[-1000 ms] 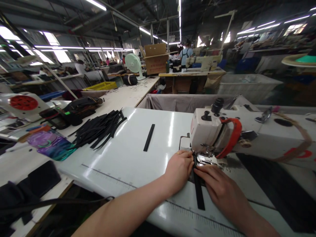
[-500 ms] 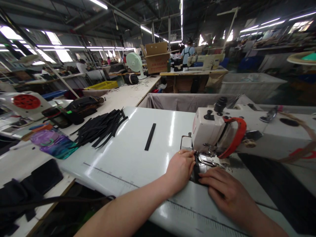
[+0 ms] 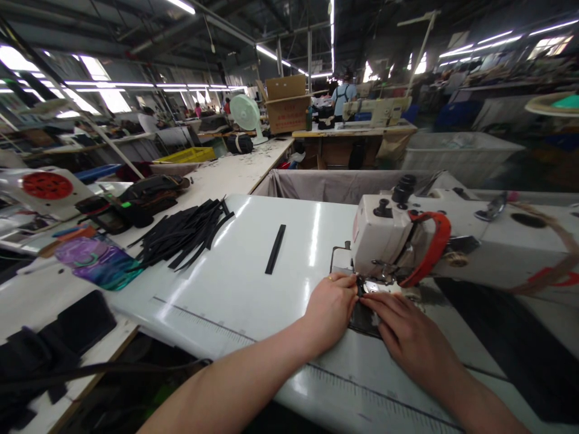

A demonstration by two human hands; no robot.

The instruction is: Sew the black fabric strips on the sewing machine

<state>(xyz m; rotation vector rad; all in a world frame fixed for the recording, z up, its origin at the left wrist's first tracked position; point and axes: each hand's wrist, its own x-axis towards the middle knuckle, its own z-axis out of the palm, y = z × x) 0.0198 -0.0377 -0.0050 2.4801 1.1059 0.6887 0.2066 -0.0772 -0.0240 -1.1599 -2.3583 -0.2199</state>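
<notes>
Right of centre, the left hand [image 3: 332, 307], fingers bunched, and the right hand [image 3: 409, 328], fingers stretched, nearly meet beneath the sewing machine [image 3: 377, 238]; what they grip, I can't quite tell.

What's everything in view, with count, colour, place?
Strip end: one, black, at fingertips
Near sewing machine: one, white, right
Loose strip: one, black, centre
Piled strips: many, black, table left
Table: one, white, foreground
Panel: one, black, right
Pouch: one, purple-teal, left
Fan: one, green, back
Carton: one, brown, back
Crate: one, yellow, back
Co-workers: several, mixed, distant
Distant clutter: uncountable, mixed, behind
Left hand: one, bare, at machine
Right hand: one, bare, at machine
</notes>
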